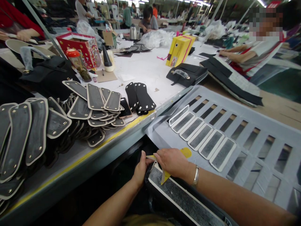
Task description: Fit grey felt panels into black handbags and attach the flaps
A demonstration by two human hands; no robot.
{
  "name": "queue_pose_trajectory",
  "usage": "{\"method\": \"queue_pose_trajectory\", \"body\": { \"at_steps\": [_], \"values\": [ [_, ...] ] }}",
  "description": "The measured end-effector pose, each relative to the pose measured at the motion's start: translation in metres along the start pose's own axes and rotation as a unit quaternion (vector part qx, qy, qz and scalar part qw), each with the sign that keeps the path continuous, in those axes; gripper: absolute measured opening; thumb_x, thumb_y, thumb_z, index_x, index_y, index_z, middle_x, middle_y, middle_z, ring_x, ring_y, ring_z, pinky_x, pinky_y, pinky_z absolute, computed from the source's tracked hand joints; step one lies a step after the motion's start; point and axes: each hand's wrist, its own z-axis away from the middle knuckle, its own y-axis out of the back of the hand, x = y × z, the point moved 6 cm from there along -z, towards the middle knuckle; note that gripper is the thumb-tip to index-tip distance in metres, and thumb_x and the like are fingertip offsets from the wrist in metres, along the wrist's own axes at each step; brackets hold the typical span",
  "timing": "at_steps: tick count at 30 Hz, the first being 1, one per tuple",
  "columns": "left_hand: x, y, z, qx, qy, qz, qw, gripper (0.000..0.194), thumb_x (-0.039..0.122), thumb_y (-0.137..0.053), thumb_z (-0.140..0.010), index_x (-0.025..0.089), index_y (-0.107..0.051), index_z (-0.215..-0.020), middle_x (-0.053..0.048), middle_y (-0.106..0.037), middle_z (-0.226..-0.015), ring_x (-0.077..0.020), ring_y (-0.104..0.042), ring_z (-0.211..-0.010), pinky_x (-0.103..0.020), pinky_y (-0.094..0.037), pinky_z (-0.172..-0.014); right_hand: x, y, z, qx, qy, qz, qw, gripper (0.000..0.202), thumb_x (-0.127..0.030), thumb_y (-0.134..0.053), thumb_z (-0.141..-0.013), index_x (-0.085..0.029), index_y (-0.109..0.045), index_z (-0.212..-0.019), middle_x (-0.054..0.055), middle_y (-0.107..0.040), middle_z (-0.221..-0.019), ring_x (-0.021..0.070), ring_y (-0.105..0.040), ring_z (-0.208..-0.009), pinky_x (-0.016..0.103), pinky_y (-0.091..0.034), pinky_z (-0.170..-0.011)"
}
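My left hand (141, 169) is closed at the far end of a long dark piece (185, 197) with pale edges, its thumb pointing up. My right hand (172, 161) is wrapped round a yellow tool (186, 153), whose rounded end sticks out to the right. Yellow parts also show below the right palm, over the dark piece, and between the two hands. What my left fingers pinch is too small to tell. Just right of my hands, several grey panels (212, 145) with white rims lie in a row on a pale sheet (162, 131) with rectangular openings.
Many dark bordered panels (37, 131) are heaped on the left table, beside black pieces (142, 97) and a phone (125, 108). Farther back are a red box (81, 50), a jar (78, 67), a yellow box (180, 50) and a black bag (187, 74). People sit around.
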Motion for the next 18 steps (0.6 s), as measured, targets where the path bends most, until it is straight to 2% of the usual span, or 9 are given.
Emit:
{"method": "queue_pose_trajectory", "body": {
  "at_steps": [4,10,18],
  "values": [
    [-0.001,-0.004,-0.001,-0.008,0.005,0.038,0.999,0.074,0.071,-0.032,-0.079,0.010,-0.072,-0.081,-0.009,-0.071,-0.075,-0.0243,-0.064,-0.079,-0.032,-0.045,-0.079,0.000,0.001,-0.001,0.006,0.021,0.003,1.000,0.037,-0.032,-0.027,-0.096,-0.020,-0.057,-0.077,0.002,-0.064,-0.070,0.0164,-0.059,-0.063,0.031,-0.023,-0.052],
    [-0.002,-0.007,0.000,-0.002,0.004,0.087,0.996,0.065,0.066,-0.042,-0.077,0.008,-0.072,-0.079,-0.009,-0.070,-0.069,-0.0247,-0.064,-0.077,-0.032,-0.046,-0.079,0.001,0.000,-0.002,-0.017,0.029,-0.009,0.999,0.039,-0.034,-0.025,-0.096,-0.020,-0.057,-0.077,0.002,-0.064,-0.072,0.0164,-0.059,-0.063,0.029,-0.025,-0.052],
    [-0.001,-0.012,0.002,-0.021,0.018,0.111,0.993,0.064,0.067,-0.046,-0.074,0.007,-0.070,-0.080,-0.010,-0.069,-0.067,-0.0252,-0.065,-0.074,-0.032,-0.047,-0.072,-0.001,-0.003,0.000,-0.030,0.035,-0.019,0.999,0.040,-0.031,-0.023,-0.097,-0.018,-0.058,-0.081,0.004,-0.064,-0.077,0.0169,-0.060,-0.069,0.028,-0.029,-0.055]
  ]
}}
